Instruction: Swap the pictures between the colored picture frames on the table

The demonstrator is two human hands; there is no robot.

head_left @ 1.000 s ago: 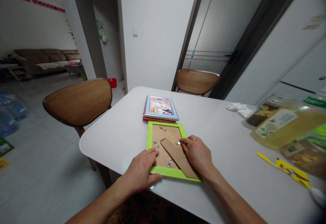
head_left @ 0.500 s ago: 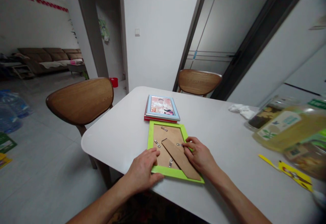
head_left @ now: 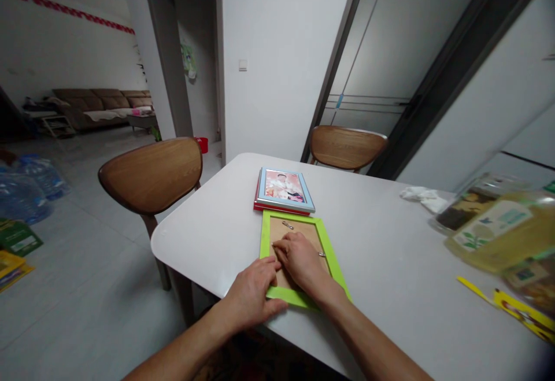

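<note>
A lime-green picture frame [head_left: 332, 251] lies back side up at the near edge of the white table, its brown backing board [head_left: 303, 229] showing. A metal clip [head_left: 287, 225] is on the board near the top, and another [head_left: 321, 254] at the right side. My left hand [head_left: 255, 291] rests on the frame's lower left corner, fingers apart. My right hand [head_left: 301, 259] is over the middle of the board, fingers pinched near its left side; what they hold is too small to make out. It hides most of the stand flap. Beyond lies a blue-edged framed photo [head_left: 284, 187] on a red one.
The white table [head_left: 381, 236] carries a crumpled white tissue [head_left: 422, 198], a large bottle of yellow liquid [head_left: 494, 225], clear food containers and a yellow packet [head_left: 524, 314] at the right. Wooden chairs [head_left: 151, 176] stand at the left and far sides.
My right hand has moved left across the board, from the right-side clip to the left side. My left hand stays on the frame corner. The camera view has shifted slightly.
</note>
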